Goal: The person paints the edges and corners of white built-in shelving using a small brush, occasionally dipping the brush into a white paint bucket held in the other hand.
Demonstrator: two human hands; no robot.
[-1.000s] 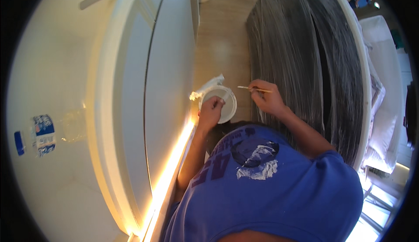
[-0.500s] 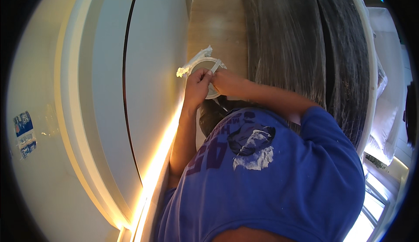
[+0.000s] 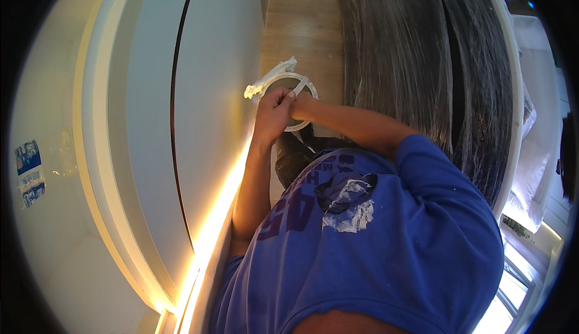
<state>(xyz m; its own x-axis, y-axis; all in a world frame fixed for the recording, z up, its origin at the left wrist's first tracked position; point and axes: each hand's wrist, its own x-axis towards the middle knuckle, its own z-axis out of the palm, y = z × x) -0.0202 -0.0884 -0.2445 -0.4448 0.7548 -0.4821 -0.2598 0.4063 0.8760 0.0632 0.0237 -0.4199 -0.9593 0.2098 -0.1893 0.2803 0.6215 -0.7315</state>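
Observation:
Over a round white-rimmed bucket (image 3: 313, 86), both my hands are together. My left hand (image 3: 273, 116) is closed, its thumb and fingers pinching the lower end of a pale flat strip (image 3: 300, 86). Against it, my right hand (image 3: 303, 105) is closed too; its fingertips are hidden, so what it grips does not show. The strip slants up and right across the bucket's far rim. Grey material shows inside the bucket, partly covered by my hands. A crumpled white sheet or bag (image 3: 271, 78) hangs over the bucket's far left side.
Close on the left runs a pale panel (image 3: 220, 93) with a bright light strip (image 3: 211, 243) along its lower edge. To the right stands a large dark piece wrapped in clear film (image 3: 398, 50). A wooden floor (image 3: 304, 23) lies between them.
My hands and the bucket sit slightly higher in the picture. My right elbow has come in closer to my body. Both hands stay together at the strip.

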